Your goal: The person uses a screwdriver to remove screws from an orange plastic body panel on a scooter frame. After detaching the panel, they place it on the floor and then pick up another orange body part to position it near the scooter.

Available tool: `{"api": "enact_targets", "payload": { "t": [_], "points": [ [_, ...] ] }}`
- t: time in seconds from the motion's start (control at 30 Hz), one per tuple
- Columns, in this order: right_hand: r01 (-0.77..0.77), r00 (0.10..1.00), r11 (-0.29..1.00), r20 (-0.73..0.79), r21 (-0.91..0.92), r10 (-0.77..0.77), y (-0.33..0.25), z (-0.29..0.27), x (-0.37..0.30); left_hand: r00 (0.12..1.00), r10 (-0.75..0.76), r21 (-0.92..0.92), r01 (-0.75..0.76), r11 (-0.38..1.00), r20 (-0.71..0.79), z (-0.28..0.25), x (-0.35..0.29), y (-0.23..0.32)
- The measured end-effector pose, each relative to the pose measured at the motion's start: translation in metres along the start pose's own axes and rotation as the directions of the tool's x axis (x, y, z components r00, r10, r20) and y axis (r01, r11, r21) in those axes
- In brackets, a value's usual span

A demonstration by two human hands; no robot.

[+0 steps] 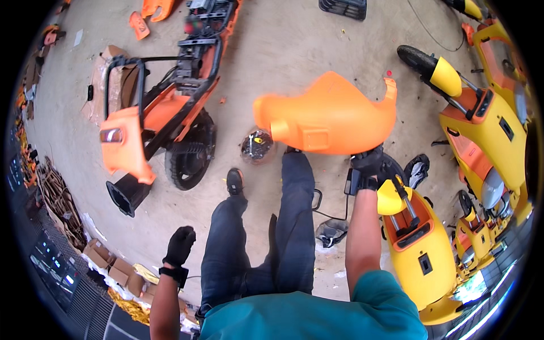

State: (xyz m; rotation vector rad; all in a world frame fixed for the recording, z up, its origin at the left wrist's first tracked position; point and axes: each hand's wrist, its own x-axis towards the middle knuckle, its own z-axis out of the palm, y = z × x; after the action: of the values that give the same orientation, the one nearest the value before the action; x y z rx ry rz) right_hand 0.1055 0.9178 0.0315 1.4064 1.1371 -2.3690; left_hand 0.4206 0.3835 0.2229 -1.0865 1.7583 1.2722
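Observation:
My right hand [367, 162], in a black glove, grips the lower right edge of a large orange scooter body panel [334, 116]. The panel is held out in front of my legs, its narrow end to the left and a curved hooked tab at the upper right. Hanging low at my left side, my gloved left hand [181, 247] has its fingers curled together with nothing visible in them. To the left stands a partly stripped orange scooter [126, 139], its black frame and rear wheel exposed.
A clear container of small parts [256, 146] sits on the concrete floor by my feet. Yellow scooters [420, 249] line the right side. A cardboard box [107, 73] lies behind the orange scooter, and a black crate [344, 8] at the far edge. Black plastic bags [331, 231] lie nearby.

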Motion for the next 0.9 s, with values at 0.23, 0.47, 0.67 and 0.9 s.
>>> {"api": "enact_targets", "payload": {
  "t": [0.23,0.47,0.67,0.9],
  "points": [
    [0.000,0.977,1.000,0.213,0.032,-0.007,0.030,-0.006,-0.175,0.962,0.271,0.087,-0.267,0.960,-0.035,-0.040,-0.015,-0.021],
    [0.027,0.928,0.997,0.374,-0.067,-0.001,0.087,0.010,-0.318,0.866,0.499,0.190,-0.486,0.853,-0.025,-0.069,-0.040,-0.035],
    [0.347,0.903,0.776,0.411,-0.527,-0.124,0.136,0.031,-0.402,0.803,0.591,0.213,-0.592,0.778,0.073,-0.065,-0.073,-0.026],
    [0.336,0.889,0.733,0.457,-0.591,-0.040,0.204,0.076,-0.443,0.862,0.494,0.079,-0.504,0.860,0.116,-0.056,-0.093,-0.044]
  ]
}}
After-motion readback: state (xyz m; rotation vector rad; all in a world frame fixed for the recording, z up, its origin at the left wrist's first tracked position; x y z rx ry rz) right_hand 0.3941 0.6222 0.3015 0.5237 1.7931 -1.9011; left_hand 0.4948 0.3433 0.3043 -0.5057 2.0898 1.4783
